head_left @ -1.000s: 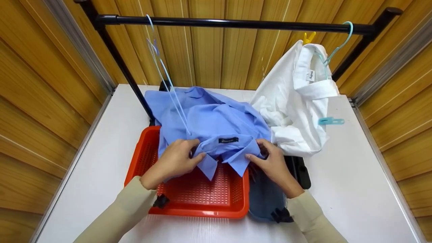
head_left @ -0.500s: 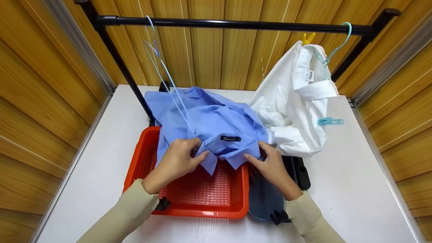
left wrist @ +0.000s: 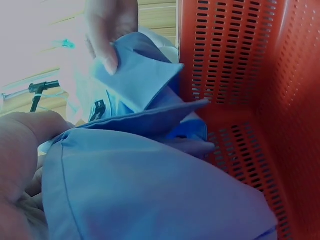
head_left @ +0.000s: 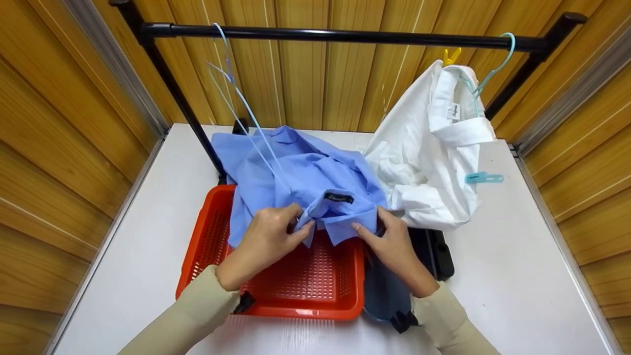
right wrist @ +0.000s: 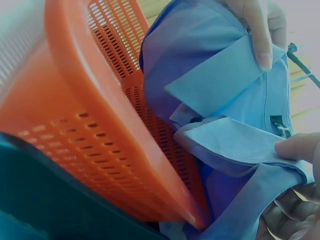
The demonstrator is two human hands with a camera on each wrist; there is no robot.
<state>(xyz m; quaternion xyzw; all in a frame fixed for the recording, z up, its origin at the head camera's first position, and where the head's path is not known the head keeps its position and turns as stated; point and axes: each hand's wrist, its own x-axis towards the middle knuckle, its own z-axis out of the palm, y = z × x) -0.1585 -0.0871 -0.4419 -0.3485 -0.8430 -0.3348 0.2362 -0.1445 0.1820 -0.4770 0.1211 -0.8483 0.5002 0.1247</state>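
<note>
A light blue collared shirt (head_left: 320,167) with a black label (head_left: 339,197) inside its neck lies spread over the back of a red perforated basket (head_left: 296,311). My left hand (head_left: 268,236) pinches the left side of the collar, thumb on top. The right side of the collar is pinched by my right hand (head_left: 394,241); in the right wrist view its thumb presses on the collar (right wrist: 230,140). A thin pale blue wire hanger (head_left: 251,111) hooks over the black rail, and its lower end meets the shirt near my left hand. The fingers under the cloth are mostly hidden.
A black rail (head_left: 340,34) spans the back. White trousers (head_left: 419,148) hang at the right from a light green hanger (head_left: 503,61), with a yellow clip (head_left: 451,56) and a teal clip (head_left: 484,177). A dark blue bin (head_left: 387,291) stands right of the basket.
The left side of the collar has been lifted and turned inward by my left hand, which has shifted right. The collar points have risen, and the hanger's lower end has swung slightly right.
</note>
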